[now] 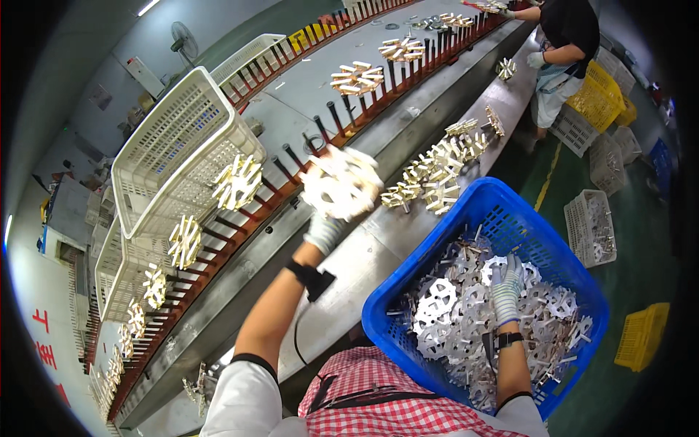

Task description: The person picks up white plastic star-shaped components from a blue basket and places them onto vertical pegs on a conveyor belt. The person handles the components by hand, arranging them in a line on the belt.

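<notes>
Head-worn fisheye view, facing down and forward, close above left hand [325, 230] and right hand [507, 288]

Metal parts [435, 291]: I can't count them all
Wearer's hands [507, 293]: 2
Large blue basket [510, 207]: 1
Fan [184, 38]: 1
Co-worker [572, 30]: 1

We see large red characters [46, 355] on the white wall [62, 320], far to the left of our left hand [326, 231]; they stand one below another. Much farther from us, ahead and to the left of this same hand, a small sheet [100, 96] is on the wall, too blurred for us to read.
</notes>
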Demonstrator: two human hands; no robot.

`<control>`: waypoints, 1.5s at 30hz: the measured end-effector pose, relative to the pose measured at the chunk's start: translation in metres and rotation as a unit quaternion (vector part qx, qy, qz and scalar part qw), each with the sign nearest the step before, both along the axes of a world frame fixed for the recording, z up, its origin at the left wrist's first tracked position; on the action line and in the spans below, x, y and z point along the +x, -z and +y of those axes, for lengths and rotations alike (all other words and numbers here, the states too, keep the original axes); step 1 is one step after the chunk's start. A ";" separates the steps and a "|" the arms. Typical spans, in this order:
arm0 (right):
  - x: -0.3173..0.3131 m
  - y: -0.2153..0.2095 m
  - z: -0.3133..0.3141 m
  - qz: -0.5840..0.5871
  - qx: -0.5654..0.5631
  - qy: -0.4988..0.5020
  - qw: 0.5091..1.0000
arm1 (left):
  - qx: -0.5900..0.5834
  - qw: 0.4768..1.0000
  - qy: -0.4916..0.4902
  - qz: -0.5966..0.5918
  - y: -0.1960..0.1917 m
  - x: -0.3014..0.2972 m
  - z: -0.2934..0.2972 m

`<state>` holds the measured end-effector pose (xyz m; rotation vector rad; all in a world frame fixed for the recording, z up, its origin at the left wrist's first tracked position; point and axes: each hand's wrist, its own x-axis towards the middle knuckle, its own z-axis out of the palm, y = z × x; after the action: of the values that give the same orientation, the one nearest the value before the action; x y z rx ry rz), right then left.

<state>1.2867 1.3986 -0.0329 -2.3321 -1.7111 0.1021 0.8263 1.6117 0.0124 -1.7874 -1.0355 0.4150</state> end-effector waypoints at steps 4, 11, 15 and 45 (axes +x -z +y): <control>0.045 0.040 -0.040 0.045 -0.150 0.016 0.988 | -0.111 0.952 -0.215 -0.186 0.080 -0.109 0.112; 0.080 0.050 -0.063 0.040 -0.271 0.127 0.953 | -0.222 0.731 -0.356 -0.539 0.109 -0.190 0.158; 0.092 0.048 -0.068 -0.024 -0.207 0.148 0.967 | -0.212 0.645 -0.416 -0.605 0.086 -0.207 0.153; -0.054 -0.120 -0.007 0.886 0.008 0.200 0.418 | -0.074 0.424 -0.524 -0.735 -0.016 -0.285 0.061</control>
<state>1.2331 1.3920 0.0875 -0.9791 0.0549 1.6190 0.5409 1.6724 0.0284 -0.9455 -3.4548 -0.6694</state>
